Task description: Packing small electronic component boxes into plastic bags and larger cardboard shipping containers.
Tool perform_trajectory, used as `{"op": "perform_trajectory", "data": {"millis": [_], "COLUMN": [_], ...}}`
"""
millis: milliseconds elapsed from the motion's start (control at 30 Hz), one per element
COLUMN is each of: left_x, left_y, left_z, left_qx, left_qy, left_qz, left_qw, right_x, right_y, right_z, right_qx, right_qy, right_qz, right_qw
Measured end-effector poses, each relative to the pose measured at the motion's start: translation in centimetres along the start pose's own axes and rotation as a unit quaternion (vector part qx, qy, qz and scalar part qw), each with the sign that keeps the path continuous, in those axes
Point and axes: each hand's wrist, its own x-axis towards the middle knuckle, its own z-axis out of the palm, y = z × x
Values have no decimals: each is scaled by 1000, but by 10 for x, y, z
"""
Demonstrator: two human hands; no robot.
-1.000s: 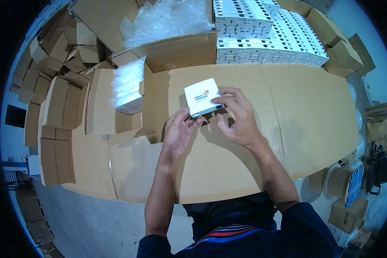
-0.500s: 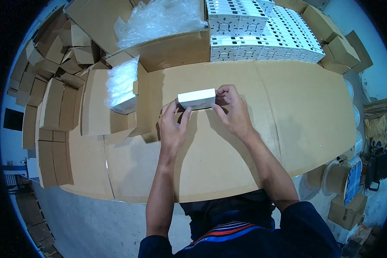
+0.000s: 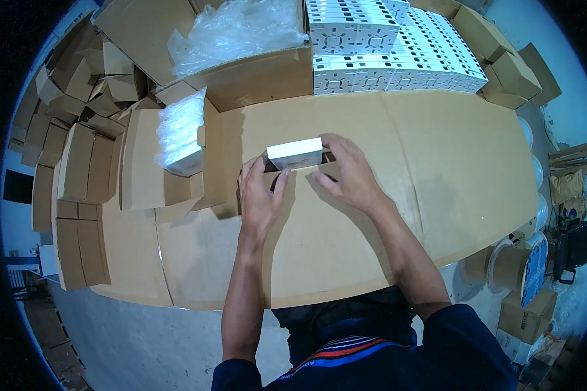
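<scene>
A small white box (image 3: 295,154) stands on the cardboard-covered table in front of me, between my two hands. My left hand (image 3: 259,195) has its fingers at the box's left end and its thumb by the lower front edge, lightly gripping that corner. On the other side, my right hand (image 3: 353,174) reaches its fingers to the box's far right corner. Its thumb is spread away, off the front face. The fingertips behind the box are partly hidden.
Left of the hands, an open carton (image 3: 143,159) holds bubble-wrapped white boxes (image 3: 181,133). A larger carton (image 3: 261,78) with clear plastic wrap (image 3: 235,39) stands at the back. Stacked patterned white boxes (image 3: 404,62) fill the far right. Empty cartons (image 3: 88,159) line the left edge.
The box has tipped so that more of its front face shows. My right thumb has come off its front and dropped nearer me. The left hand stays at its end.
</scene>
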Motion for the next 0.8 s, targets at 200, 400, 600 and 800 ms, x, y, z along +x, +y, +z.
{"op": "perform_trajectory", "data": {"millis": [200,400,600,800], "left_x": [5,-5,60,225], "left_y": [8,37,114,128], "left_z": [-20,-64,-133,-156], "left_qx": [33,-64,19,108], "left_qy": [17,81,66,101], "left_qz": [55,90,179,264], "left_qw": [998,991,981,953], "right_x": [5,5,10,25], "right_y": [-5,-21,-40,-47], "right_z": [-1,-13,-25,-38], "right_qx": [-117,-111,-95,-84], "right_qy": [-50,-62,-57,-27], "right_qz": [-12,-5,13,0], "right_qw": [992,992,994,996]}}
